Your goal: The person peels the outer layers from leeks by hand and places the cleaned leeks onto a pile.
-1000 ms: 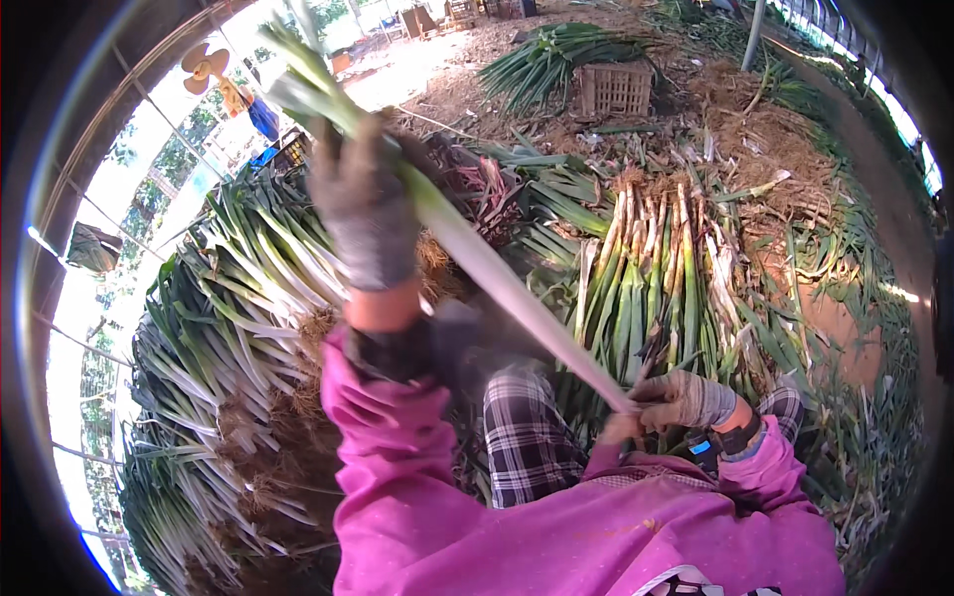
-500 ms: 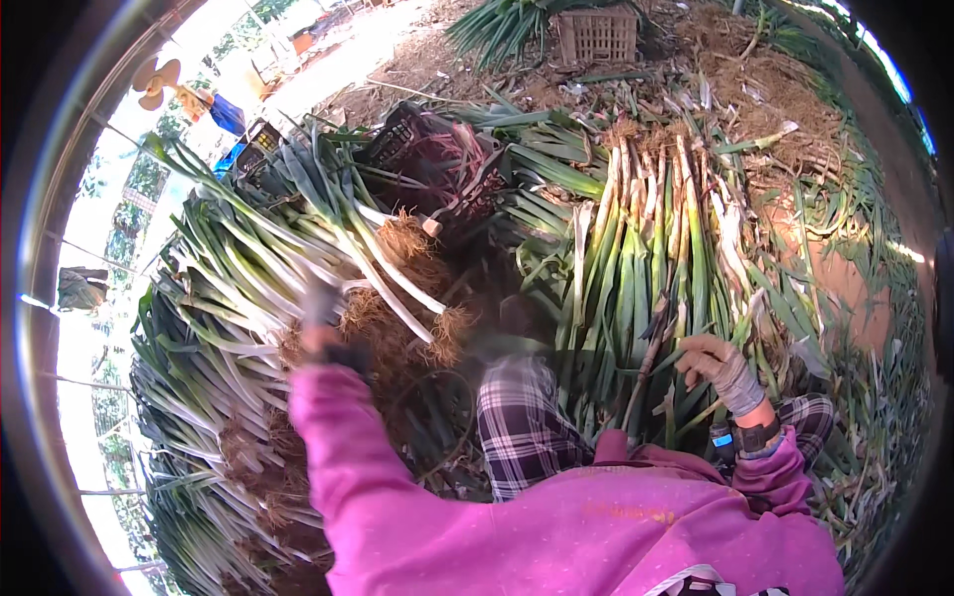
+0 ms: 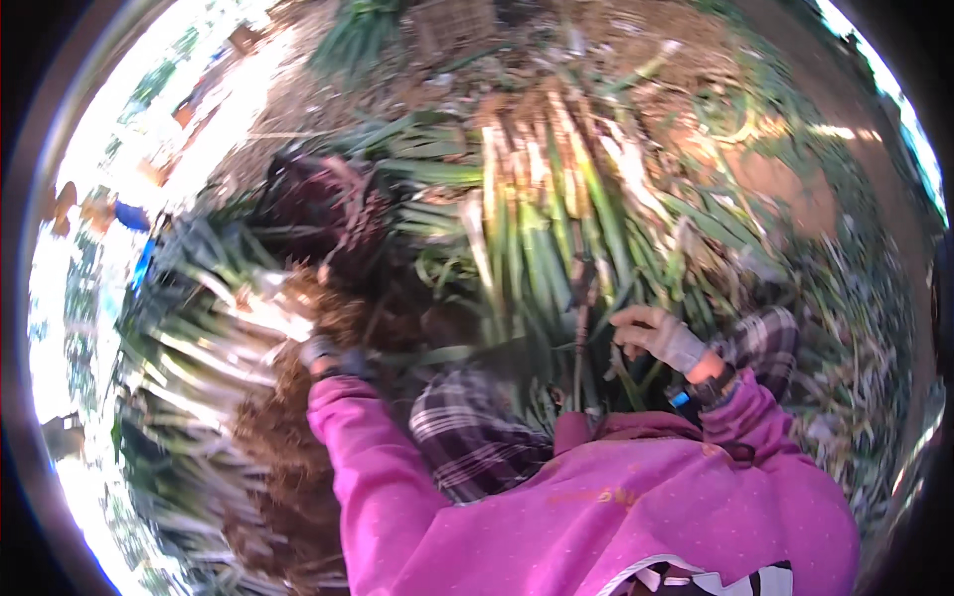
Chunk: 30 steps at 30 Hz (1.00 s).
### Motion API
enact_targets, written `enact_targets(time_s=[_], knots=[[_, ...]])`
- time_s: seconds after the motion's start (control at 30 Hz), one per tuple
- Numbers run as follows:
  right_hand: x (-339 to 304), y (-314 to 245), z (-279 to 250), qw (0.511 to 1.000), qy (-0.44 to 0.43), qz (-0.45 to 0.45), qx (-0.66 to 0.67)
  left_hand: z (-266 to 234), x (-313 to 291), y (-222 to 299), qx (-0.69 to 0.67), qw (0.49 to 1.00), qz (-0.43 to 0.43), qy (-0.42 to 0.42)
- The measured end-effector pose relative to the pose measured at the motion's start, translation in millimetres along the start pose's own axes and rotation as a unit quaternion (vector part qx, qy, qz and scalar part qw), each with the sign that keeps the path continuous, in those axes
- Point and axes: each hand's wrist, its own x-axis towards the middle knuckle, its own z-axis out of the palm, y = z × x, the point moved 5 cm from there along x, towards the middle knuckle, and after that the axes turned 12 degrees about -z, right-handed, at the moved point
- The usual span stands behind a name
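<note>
My left hand [image 3: 320,350], gloved and blurred, is at the root end of a heap of leeks [image 3: 184,363] on the left. Their white stalks end in brown, tangled roots [image 3: 283,437]. The fingers are smeared, so I cannot make out whether they grip a stalk. Over my lap hovers my right hand [image 3: 658,338] in a pale glove with bare fingertips, fingers loosely bent and apart, nothing visible in them. Just left of it, a thin dark stick-like thing [image 3: 581,343] lies across a row of green onion-like stalks [image 3: 542,228], roots pointing away from me.
A dark crate [image 3: 323,204] with reddish strands stands beyond the leek heap. At the far side are a pale slatted crate [image 3: 452,25] and a green bundle [image 3: 358,40]. Loose leaves and trimmings [image 3: 845,328] litter the ground at right. My plaid-covered knee [image 3: 467,427] rises between heap and row.
The whole view has swung, so the surroundings sit farther left and are more blurred. My left hand has come nearer to my body along the leek roots. My right hand keeps its loose pose.
</note>
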Motion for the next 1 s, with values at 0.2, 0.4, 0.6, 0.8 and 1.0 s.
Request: enact_targets(time_s=[0.2,0.4,0.6,0.8,1.0], knots=[[63.2,126.1,-28.3,0.982,0.178,0.017,0.054,-75.1,26.2,-60.4,0.052,0.995,-0.020,0.084],[108.5,241.9,-100.7,0.927,0.371,-0.057,-0.014,-176.1,-179.6,344.9,-0.113,0.933,0.317,-0.125],[176.8,169.2,-94.1,0.919,0.307,-0.080,-0.233,-66.7,-253.3,425.4,-0.105,0.985,0.119,-0.072],[216.5,171.3,-137.3,0.897,0.227,-0.036,-0.377,-115.7,-249.3,439.9,-0.174,0.948,0.136,-0.230],[253.9,167.4,-149.2,0.954,0.186,0.019,-0.234,-125.4,-246.4,401.8,-0.636,0.486,0.109,-0.589]])
